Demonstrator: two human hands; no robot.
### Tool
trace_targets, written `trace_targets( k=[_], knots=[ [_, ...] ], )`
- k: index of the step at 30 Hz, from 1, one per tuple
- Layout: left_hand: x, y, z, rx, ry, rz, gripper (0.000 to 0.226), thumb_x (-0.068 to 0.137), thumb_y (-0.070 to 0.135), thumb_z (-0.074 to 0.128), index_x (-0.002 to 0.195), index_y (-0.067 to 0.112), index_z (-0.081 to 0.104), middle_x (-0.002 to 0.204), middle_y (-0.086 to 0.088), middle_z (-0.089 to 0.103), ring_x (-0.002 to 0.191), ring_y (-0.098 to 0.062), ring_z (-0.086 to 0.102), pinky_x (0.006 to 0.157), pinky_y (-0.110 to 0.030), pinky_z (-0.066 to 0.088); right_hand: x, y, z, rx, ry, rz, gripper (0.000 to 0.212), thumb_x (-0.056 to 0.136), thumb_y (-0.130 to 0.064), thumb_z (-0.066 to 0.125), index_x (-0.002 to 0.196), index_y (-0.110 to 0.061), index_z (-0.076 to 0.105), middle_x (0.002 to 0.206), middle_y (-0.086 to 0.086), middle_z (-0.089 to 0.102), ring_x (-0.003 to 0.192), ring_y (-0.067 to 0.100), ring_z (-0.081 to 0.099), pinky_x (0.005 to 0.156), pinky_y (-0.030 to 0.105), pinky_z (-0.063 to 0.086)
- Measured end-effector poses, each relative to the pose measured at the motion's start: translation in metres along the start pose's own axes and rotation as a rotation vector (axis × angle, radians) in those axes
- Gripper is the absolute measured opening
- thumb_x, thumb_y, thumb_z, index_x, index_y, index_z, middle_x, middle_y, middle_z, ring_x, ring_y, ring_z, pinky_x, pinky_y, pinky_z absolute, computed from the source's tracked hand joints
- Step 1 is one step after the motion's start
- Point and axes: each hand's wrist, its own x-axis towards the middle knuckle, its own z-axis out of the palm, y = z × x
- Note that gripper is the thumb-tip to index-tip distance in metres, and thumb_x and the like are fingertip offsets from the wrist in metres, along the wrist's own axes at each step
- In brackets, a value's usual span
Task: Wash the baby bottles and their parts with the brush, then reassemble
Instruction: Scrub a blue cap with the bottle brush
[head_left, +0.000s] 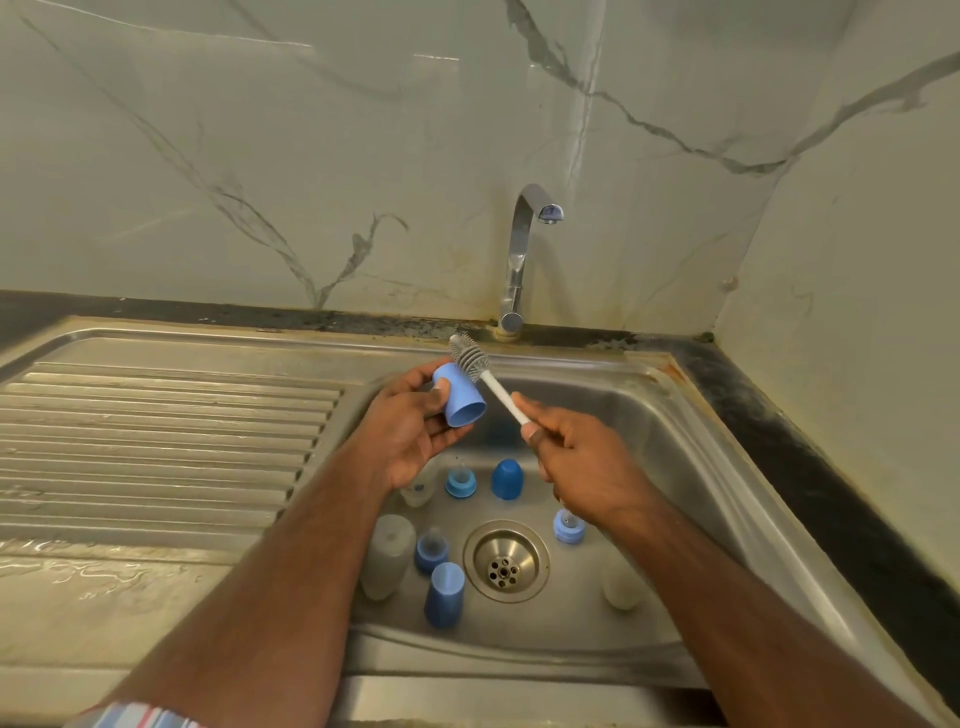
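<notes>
My left hand (410, 431) grips a light blue bottle cap (460, 396) above the sink basin, its open end facing down and right. My right hand (576, 457) pinches the white handle of the bottle brush (470, 357); the grey bristle head lies against the cap's far side. In the basin lie a dark blue cap (507, 479), another blue cap (444, 594), three blue collars with teats (460, 481) (431, 550) (568, 526), and clear bottles (388, 553) (621, 583) (417, 491).
The steel sink (691, 457) has a drain (505, 560) at the basin's middle. A chrome tap (519, 260) stands behind, with no water running. A ribbed drainboard (156, 441) lies to the left. Marble walls close the back and right.
</notes>
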Motion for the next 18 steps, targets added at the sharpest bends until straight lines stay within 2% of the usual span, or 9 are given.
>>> trace_targets(
  k=[3, 7, 10, 13, 18],
  knots=[
    [0.001, 0.001, -0.002, -0.012, 0.011, 0.006, 0.032, 0.104, 0.008, 0.052, 0.134, 0.016, 0.058, 0.124, -0.015, 0.069, 0.106, -0.029, 0.071, 0.084, -0.041, 0.06, -0.003, 0.001, 0.003, 0.027, -0.016, 0.004, 0.038, 0.105, -0.031, 0.049, 0.14, -0.045, 0.05, 0.068, -0.025, 0.043, 0.062, -0.001, 0.044, 0.062, 0.016, 0.036],
    [0.0, 0.0, -0.001, -0.004, -0.002, 0.011, 0.034, 0.104, 0.009, 0.053, 0.137, 0.016, 0.057, 0.125, -0.015, 0.068, 0.104, -0.028, 0.071, 0.078, -0.039, 0.06, 0.004, 0.0, 0.011, 0.02, 0.006, 0.025, 0.04, 0.105, -0.033, 0.048, 0.144, -0.042, 0.049, 0.075, -0.024, 0.044, 0.066, -0.001, 0.043, 0.073, 0.024, 0.042],
    [0.0, -0.001, 0.001, 0.02, -0.037, 0.012, 0.033, 0.104, 0.01, 0.052, 0.136, 0.016, 0.059, 0.125, -0.017, 0.067, 0.103, -0.028, 0.071, 0.079, -0.039, 0.06, 0.007, 0.004, 0.005, 0.073, 0.058, 0.059, 0.04, 0.105, -0.031, 0.048, 0.143, -0.042, 0.05, 0.072, -0.021, 0.045, 0.061, 0.0, 0.043, 0.06, 0.02, 0.039],
    [0.001, 0.001, -0.003, -0.002, -0.015, 0.004, 0.031, 0.104, 0.011, 0.052, 0.135, 0.014, 0.059, 0.123, -0.017, 0.069, 0.103, -0.028, 0.071, 0.08, -0.039, 0.059, 0.0, 0.003, 0.002, 0.151, 0.009, 0.027, 0.038, 0.104, -0.031, 0.05, 0.138, -0.048, 0.053, 0.062, -0.018, 0.05, 0.053, 0.0, 0.042, 0.053, 0.02, 0.038],
    [0.002, 0.0, -0.002, -0.018, -0.032, 0.005, 0.025, 0.104, 0.01, 0.052, 0.127, 0.016, 0.061, 0.121, -0.016, 0.07, 0.102, -0.029, 0.071, 0.079, -0.039, 0.059, 0.004, 0.002, 0.011, 0.103, 0.016, 0.015, 0.04, 0.105, -0.032, 0.049, 0.143, -0.044, 0.05, 0.07, -0.025, 0.041, 0.063, -0.005, 0.039, 0.065, 0.014, 0.033]
  ],
)
